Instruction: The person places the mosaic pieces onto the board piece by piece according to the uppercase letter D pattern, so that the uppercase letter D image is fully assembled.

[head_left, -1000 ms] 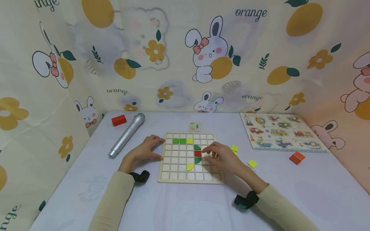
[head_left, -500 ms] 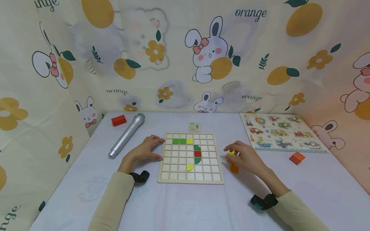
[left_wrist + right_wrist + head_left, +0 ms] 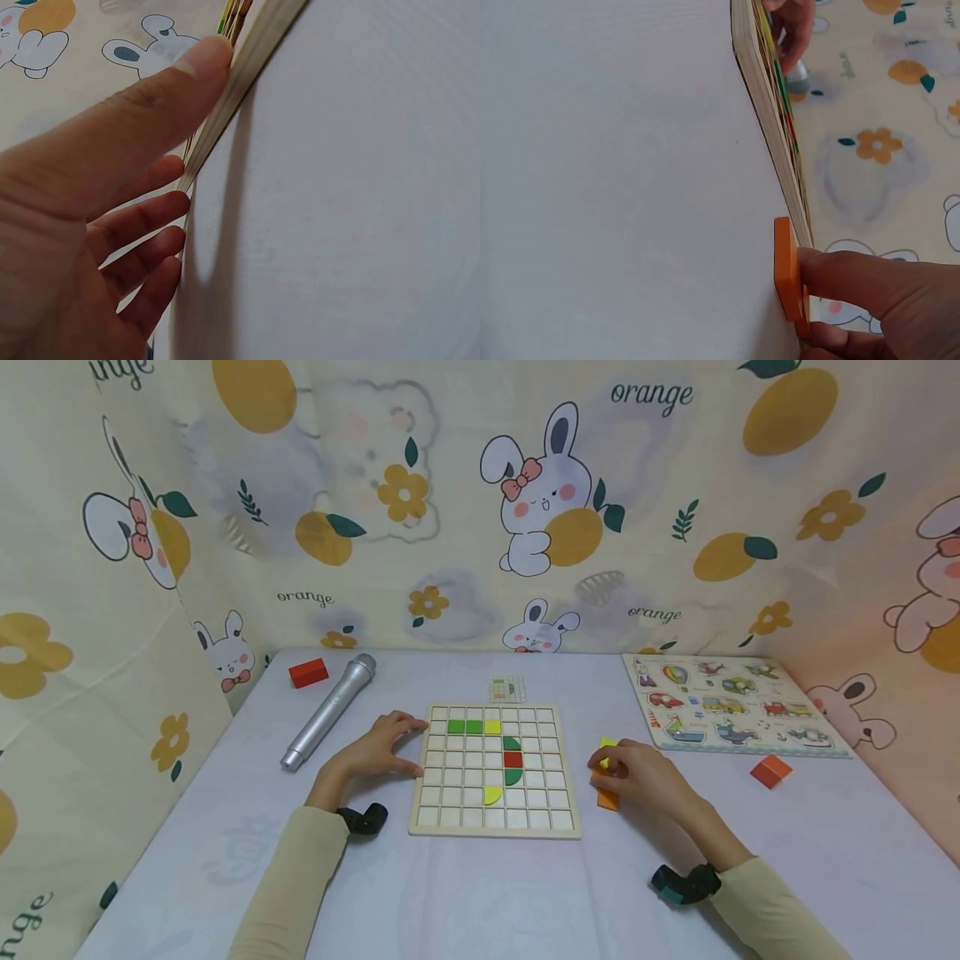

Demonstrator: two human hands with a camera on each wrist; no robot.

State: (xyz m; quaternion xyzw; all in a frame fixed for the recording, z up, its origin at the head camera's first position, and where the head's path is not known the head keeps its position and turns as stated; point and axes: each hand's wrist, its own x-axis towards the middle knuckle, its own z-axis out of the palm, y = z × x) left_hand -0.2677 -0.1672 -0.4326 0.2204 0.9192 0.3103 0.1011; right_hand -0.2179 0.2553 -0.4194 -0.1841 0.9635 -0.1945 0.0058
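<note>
A wooden grid board [image 3: 496,835] lies on the table with several tiles in its cells: green squares [image 3: 465,727], a yellow square [image 3: 492,727], a red square [image 3: 513,759], rounded green pieces [image 3: 513,776] and a rounded yellow one [image 3: 492,794]. My left hand [image 3: 375,748] touches the board's left edge with thumb and fingertips, fingers fairly straight. Right of the board, my right hand [image 3: 647,778] has curled fingers and appears to pinch an orange tile [image 3: 804,311] between thumb and finger. Another orange tile [image 3: 608,800] lies just below; a yellow tile [image 3: 609,742] is partly covered by the fingers.
A small patterned card [image 3: 507,689] lies behind the board. A silver microphone [image 3: 328,713] and a red block [image 3: 308,673] are at the left. A picture puzzle board [image 3: 735,703] and an orange-red block [image 3: 771,771] are at the right.
My right hand has moved right, off the board, to the loose tiles, and its thumb and fingers have drawn together. Orange pieces have come into sight. The left hand stays put.
</note>
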